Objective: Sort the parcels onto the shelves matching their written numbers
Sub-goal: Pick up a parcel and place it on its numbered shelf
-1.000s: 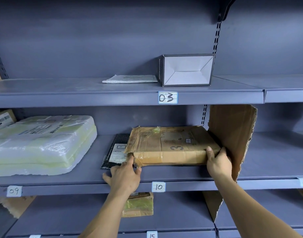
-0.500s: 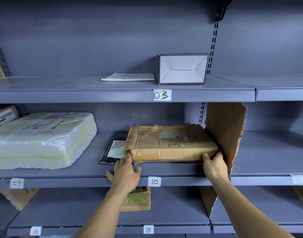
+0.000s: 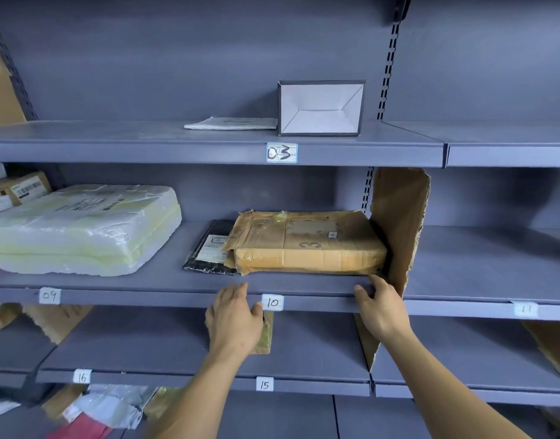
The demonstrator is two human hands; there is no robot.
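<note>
A flat brown cardboard parcel point(image 3: 307, 242), taped and marked with a handwritten number, lies on the shelf labelled 10 point(image 3: 272, 302). It rests partly over a black mailer point(image 3: 209, 248) and sits against a torn cardboard divider point(image 3: 399, 223). My left hand point(image 3: 236, 318) hovers in front of the shelf edge, below the parcel's left corner, fingers apart and holding nothing. My right hand point(image 3: 380, 308) is at the shelf edge under the parcel's right corner, also holding nothing.
The shelf labelled 03 point(image 3: 282, 152) above carries a white-ended box point(image 3: 320, 109) and a flat white mailer point(image 3: 231, 123). A large plastic-wrapped parcel point(image 3: 79, 229) lies over label 09 point(image 3: 49, 295). Shelves 15 point(image 3: 264, 384) and 16 point(image 3: 81, 377) are below, with loose parcels at the bottom left.
Both hands have let go of the brown parcel and drawn back to the shelf's front edge. The parcel stays on shelf 10. The camera has tilted down a little.
</note>
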